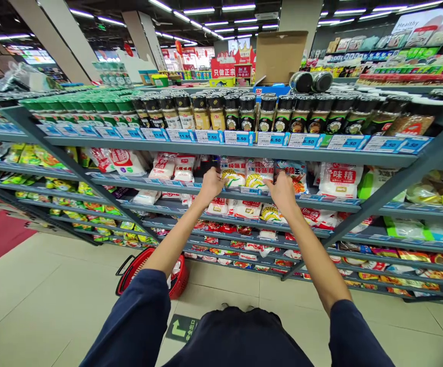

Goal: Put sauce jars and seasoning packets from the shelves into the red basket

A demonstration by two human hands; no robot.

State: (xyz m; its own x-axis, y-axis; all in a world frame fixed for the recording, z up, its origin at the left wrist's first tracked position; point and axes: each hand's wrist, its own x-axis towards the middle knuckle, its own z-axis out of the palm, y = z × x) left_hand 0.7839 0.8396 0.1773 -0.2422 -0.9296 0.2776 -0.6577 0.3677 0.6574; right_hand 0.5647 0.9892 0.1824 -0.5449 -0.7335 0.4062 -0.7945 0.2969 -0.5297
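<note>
Both my arms reach forward to the second shelf (191, 186) of a grey store rack. My left hand (211, 184) is closed on the left edge of a white and yellow seasoning packet (233, 176). My right hand (282, 189) is closed at the right side of a neighbouring white packet with red characters (258, 174), next to a blue-edged packet (297, 176). The fingertips of both hands are hidden behind the packets. More white packets (338, 179) stand along the same shelf.
The top shelf carries rows of dark-capped spice jars (244, 112) and green-capped jars (91, 109) above blue price tags. Lower shelves hold colourful packets. A red shopping basket (147, 265) sits on the tiled floor by my left arm. An open cardboard box (278, 56) rests on the rack top.
</note>
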